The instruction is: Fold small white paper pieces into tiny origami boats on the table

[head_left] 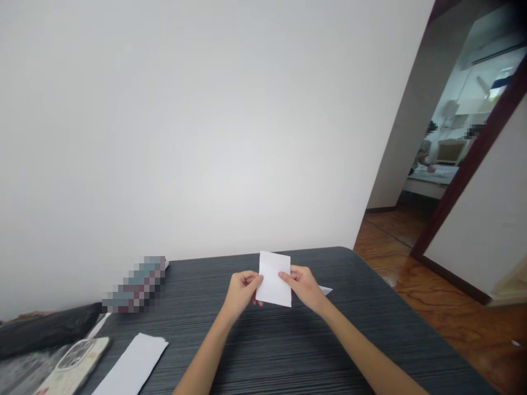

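Note:
A small white rectangle of paper (273, 286), which looks folded, is held up above the dark table between my two hands. My left hand (242, 289) pinches its left edge, thumb in front and fingers behind. On the opposite edge, my right hand (305, 284) grips it with the thumb lying on the front face. Part of another white piece of paper (326, 290) shows on the table just behind my right hand; the rest of it is hidden.
The dark wood-grain table (197, 307) stands against a white wall. At the left lie a stack of white paper (132, 366), a phone (76, 362), a black bag-like item (45, 329) and a blurred-out box (138, 285). People sit at a table beyond the doorway at right.

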Demonstrator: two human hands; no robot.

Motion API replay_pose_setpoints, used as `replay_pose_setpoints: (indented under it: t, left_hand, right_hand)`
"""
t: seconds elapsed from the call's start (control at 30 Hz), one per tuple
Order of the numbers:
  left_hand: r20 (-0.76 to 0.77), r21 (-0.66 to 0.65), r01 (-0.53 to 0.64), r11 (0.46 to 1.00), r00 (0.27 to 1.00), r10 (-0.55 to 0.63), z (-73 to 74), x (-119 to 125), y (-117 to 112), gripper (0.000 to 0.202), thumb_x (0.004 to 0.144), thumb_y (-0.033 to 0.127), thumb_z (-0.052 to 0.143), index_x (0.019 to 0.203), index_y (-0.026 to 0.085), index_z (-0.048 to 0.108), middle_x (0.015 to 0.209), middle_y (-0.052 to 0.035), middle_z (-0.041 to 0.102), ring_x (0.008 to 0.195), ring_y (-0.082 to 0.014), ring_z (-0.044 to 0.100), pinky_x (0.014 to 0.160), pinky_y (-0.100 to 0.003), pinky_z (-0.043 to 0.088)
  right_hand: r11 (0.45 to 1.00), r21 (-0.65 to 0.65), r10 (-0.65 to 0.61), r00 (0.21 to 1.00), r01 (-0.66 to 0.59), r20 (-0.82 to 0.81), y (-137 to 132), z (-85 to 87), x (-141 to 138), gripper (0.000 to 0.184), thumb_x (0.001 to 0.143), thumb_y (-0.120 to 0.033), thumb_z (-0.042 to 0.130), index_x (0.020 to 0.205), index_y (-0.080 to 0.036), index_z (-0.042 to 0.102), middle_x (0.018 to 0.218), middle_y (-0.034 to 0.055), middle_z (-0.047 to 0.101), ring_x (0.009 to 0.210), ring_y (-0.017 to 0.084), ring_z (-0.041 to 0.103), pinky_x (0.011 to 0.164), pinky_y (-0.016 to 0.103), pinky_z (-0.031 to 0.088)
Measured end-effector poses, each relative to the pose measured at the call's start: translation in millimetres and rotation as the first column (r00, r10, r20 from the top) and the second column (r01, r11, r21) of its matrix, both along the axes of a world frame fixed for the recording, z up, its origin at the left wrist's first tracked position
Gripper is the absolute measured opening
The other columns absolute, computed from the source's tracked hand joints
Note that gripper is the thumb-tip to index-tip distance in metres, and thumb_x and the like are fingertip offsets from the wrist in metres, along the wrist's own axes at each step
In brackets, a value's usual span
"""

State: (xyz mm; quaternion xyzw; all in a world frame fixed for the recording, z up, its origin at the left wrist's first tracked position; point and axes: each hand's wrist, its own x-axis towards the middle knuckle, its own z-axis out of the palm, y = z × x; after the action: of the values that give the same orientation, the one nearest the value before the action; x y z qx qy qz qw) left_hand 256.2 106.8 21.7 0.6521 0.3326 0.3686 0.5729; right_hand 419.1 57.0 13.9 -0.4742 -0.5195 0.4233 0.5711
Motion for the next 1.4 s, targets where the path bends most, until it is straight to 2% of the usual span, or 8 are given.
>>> replay_pose_setpoints:
  t: [0.13, 0.23, 0.47, 0.57, 0.73, 0.93, 1.1, 1.4]
  left_hand:
    - [0.081, -0.066, -0.024, 0.998, 0.996, 0.029, -1.2, -3, -6, 0.024, 0.068, 0.032, 0.059, 0.06, 0.009, 0.058, 0.041, 0.0012, 0.054, 0.033, -0.0081, 0.046, 0.031, -0.017, 0.033]
    - [0.156, -0.132, -0.015, 0.991, 0.987, 0.036, -0.4, -1, -9, 0.022, 0.066, 0.031, 0.062, 0.064, 0.009, 0.06, 0.045, 0.0021, 0.053, 0.035, -0.007, 0.046, 0.032, -0.017, 0.036]
    - [0.259, -0.234, 0.142, 0.962, 0.963, -0.079, 8.6, 4, -19, 0.042, 0.076, 0.045, 0.047, 0.087, 0.007, 0.06, 0.067, -0.0092, 0.064, 0.056, -0.0159, 0.061, 0.042, -0.02, 0.044]
    - [0.217, -0.171, 0.1, 0.98, 0.974, -0.061, 8.3, 5, -21, 0.037, 0.068, 0.035, 0.061, 0.091, 0.007, 0.058, 0.075, -0.01, 0.065, 0.06, -0.0163, 0.062, 0.044, -0.019, 0.043]
    - [0.02, 0.084, -0.056, 0.995, 0.998, 0.055, 4.1, 2, -17, 0.031, 0.069, 0.031, 0.059, 0.089, 0.008, 0.06, 0.057, -0.0036, 0.06, 0.045, -0.01, 0.051, 0.039, -0.018, 0.036]
    - [-0.227, 0.462, 0.033, 0.886, 0.97, 0.082, 4.3, -2, -21, 0.025, 0.071, 0.029, 0.056, 0.09, 0.016, 0.065, 0.072, -0.004, 0.065, 0.054, -0.011, 0.049, 0.052, -0.021, 0.039]
    - [-0.202, 0.446, -0.038, 0.894, 0.969, 0.142, -0.5, 2, -21, 0.023, 0.07, 0.032, 0.057, 0.081, 0.013, 0.065, 0.064, -0.0031, 0.062, 0.055, -0.0118, 0.051, 0.054, -0.021, 0.04]
    - [-0.151, 0.361, -0.108, 0.926, 0.973, 0.173, -5.3, 4, -22, 0.023, 0.07, 0.034, 0.057, 0.072, 0.012, 0.065, 0.061, -0.0042, 0.062, 0.054, -0.0135, 0.055, 0.052, -0.022, 0.043]
  right_hand:
    - [0.996, -0.028, 0.083, 0.997, -0.082, 0.011, -13, 3.8, -1, 0.031, 0.072, -0.039, 0.055, 0.079, -0.011, 0.064, 0.048, -0.0005, 0.054, 0.037, 0.008, 0.044, 0.035, 0.02, 0.036]
    - [0.989, 0.031, 0.144, 0.987, -0.147, 0.074, -21, 11.2, 2, 0.025, 0.073, -0.031, 0.053, 0.089, -0.016, 0.066, 0.067, 0.0021, 0.06, 0.051, 0.009, 0.05, 0.045, 0.021, 0.041]
    - [0.992, 0.126, -0.029, 0.989, 0.011, 0.142, -20, 5.3, 7, 0.026, 0.075, -0.021, 0.045, 0.09, -0.019, 0.067, 0.084, 0.0042, 0.062, 0.062, 0.011, 0.052, 0.051, 0.021, 0.042]
    - [0.99, 0.14, -0.007, 0.99, -0.013, 0.144, -19, 2.6, 10, 0.026, 0.076, -0.023, 0.046, 0.094, -0.018, 0.065, 0.085, 0.005, 0.061, 0.064, 0.011, 0.053, 0.053, 0.022, 0.043]
    - [0.953, 0.221, 0.143, 0.949, -0.209, 0.282, -23, 9.7, 14, 0.032, 0.077, -0.022, 0.049, 0.107, -0.019, 0.058, 0.1, 0.0069, 0.058, 0.087, 0.016, 0.054, 0.074, 0.029, 0.044]
    - [0.965, 0.258, -0.066, 0.922, -0.037, 0.381, -23, 8.5, 8, 0.03, 0.075, -0.026, 0.053, 0.104, -0.021, 0.058, 0.094, 0.0052, 0.061, 0.08, 0.016, 0.055, 0.071, 0.029, 0.045]
    - [0.977, 0.21, -0.108, 0.929, 0.034, 0.354, -23, 6.8, 4, 0.01, 0.074, -0.026, 0.054, 0.076, -0.017, 0.058, 0.072, 0.0018, 0.059, 0.068, 0.014, 0.055, 0.066, 0.027, 0.044]
    - [0.986, 0.153, -0.106, 0.968, 0.072, 0.226, -22, 7.5, 2, 0.013, 0.073, -0.029, 0.055, 0.072, -0.015, 0.054, 0.07, 0.0025, 0.058, 0.068, 0.014, 0.055, 0.066, 0.027, 0.044]
